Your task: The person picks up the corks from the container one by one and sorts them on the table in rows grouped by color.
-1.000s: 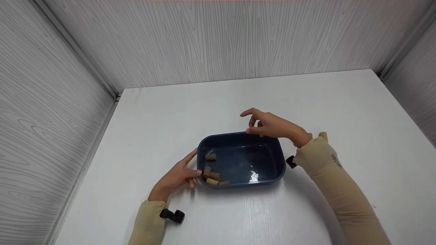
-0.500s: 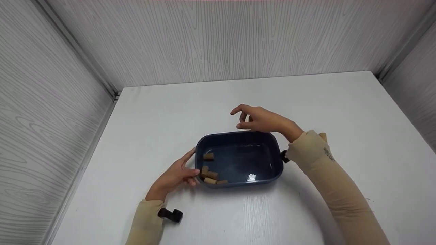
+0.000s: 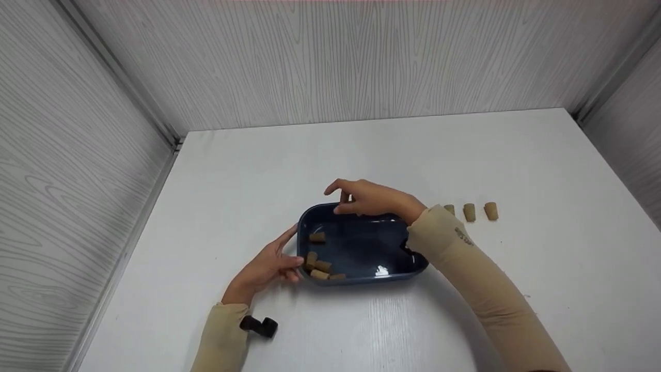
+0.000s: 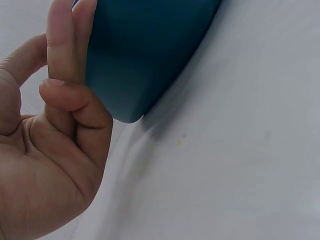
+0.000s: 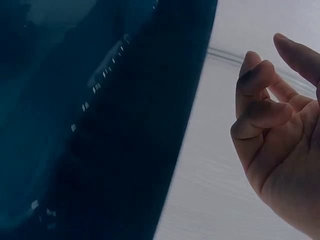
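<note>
White surface [image 3: 248,170]: left hand [image 3: 267,266] grips the tub [image 3: 361,245]; right hand [image 3: 369,198], empty and loosely curled, could bump it, spilling corks [image 3: 319,274].

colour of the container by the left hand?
The container is dark blue; the head view shows it best, though the right sleeve covers part.

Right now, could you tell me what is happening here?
A person's left hand holds a dark blue box by its left end. The right hand is near the far side, with nothing seen in it. Five brown plugs are in the box's left part; at least three more are in a row on the white table, to the right.
</note>
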